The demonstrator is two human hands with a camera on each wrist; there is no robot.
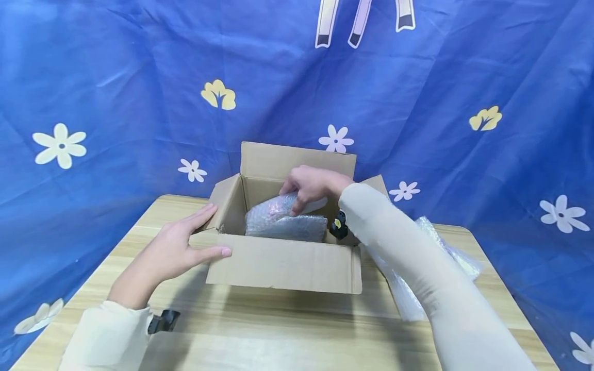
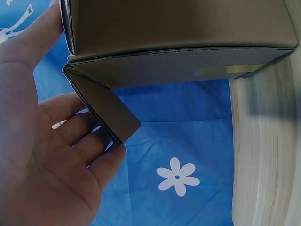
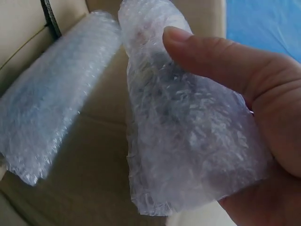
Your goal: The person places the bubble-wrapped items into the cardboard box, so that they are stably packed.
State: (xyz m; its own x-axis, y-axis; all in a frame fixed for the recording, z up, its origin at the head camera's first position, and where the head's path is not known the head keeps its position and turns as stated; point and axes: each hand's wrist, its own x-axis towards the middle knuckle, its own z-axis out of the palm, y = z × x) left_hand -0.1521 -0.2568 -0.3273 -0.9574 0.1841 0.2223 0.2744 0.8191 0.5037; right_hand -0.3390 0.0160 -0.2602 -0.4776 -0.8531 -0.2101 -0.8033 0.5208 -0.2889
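An opened cardboard box (image 1: 283, 263) stands on the table with its flaps spread. My left hand (image 1: 178, 247) holds its near left corner: the thumb lies over the front flap, and the other fingers are at the left flap (image 2: 101, 103). Over the inside of the box, my right hand (image 1: 312, 186) grips a bubble-wrapped item (image 3: 188, 127) between thumb and fingers. Something dark shows faintly through the wrap, but its kind is hidden. A second bubble-wrapped bundle (image 3: 59, 94) lies in the box, near the front wall (image 1: 301, 228), apart from the held one.
Loose bubble wrap (image 1: 457, 257) lies on the wooden table (image 1: 260, 330) right of the box, partly behind the right sleeve (image 1: 417, 257). A blue cloth (image 1: 278, 77) with printed flowers hangs right behind the box. The box's back flap (image 1: 297, 159) stands up.
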